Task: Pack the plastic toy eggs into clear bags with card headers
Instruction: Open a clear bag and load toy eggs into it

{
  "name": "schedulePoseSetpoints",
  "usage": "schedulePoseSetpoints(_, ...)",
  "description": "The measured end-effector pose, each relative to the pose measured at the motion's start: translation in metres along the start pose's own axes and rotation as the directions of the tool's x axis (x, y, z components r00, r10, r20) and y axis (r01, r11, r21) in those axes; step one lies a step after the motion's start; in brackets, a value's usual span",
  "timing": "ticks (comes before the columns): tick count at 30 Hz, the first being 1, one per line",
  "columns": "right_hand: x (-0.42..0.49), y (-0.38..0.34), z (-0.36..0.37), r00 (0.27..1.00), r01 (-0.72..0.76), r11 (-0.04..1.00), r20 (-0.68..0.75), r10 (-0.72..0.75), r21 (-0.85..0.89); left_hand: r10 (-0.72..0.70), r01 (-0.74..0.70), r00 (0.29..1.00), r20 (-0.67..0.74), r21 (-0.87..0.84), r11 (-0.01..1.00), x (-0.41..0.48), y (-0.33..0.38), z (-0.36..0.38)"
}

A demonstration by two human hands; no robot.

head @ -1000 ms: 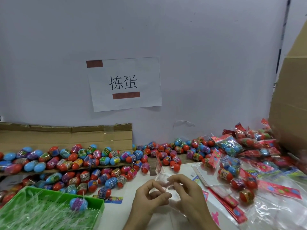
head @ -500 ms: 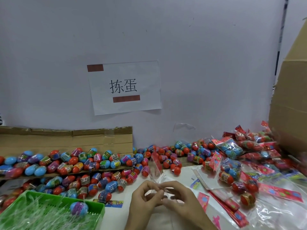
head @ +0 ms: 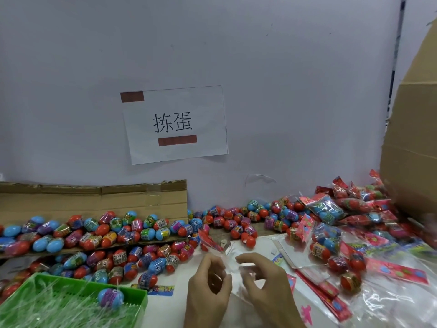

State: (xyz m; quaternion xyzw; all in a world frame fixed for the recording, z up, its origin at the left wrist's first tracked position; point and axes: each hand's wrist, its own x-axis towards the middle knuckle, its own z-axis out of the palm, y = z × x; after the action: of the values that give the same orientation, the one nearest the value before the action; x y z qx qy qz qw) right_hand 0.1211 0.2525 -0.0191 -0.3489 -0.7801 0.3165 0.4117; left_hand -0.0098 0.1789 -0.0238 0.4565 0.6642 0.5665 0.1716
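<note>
1. Step in hand (my judgement): opening the mouth of an empty clear bag, held at lower centre of frame just above the tabletop.
2. Left hand: grip curled, thumb and fingers pinching the film's left edge. Right hand: grip curled too, pinching the right side.
3. The red card header tilts up-left from the bag.
4. To do it well: rub the 2 film layers apart, pull evenly and keep the header out of the mouth. Thin film probably clings.
5. Loose toy eggs are heaped left of centre, near the left hand. 1 egg sits in the green tray, lower left.
6. Unclear: the bag outline fades against the white tabletop, so I cannot tell whether the mouth is open. Both wrists are cut off at the bottom edge.
</note>
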Motion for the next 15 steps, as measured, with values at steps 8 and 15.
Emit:
schedulePoseSetpoints(8, 0.000, 0.002, -0.001, 0.992, -0.090, 0.995, -0.089, 0.087, -0.036, 0.146, -0.149, 0.981, 0.125, 0.017, 0.989, -0.010, 0.005, 0.009)
schedulePoseSetpoints(15, 0.005, -0.003, -0.012, 0.967, -0.219, 0.881, -0.030, 0.255, 0.419, -0.294, 0.385, 0.903, 0.314, -0.285, 0.878, -0.004, 0.015, 0.002)
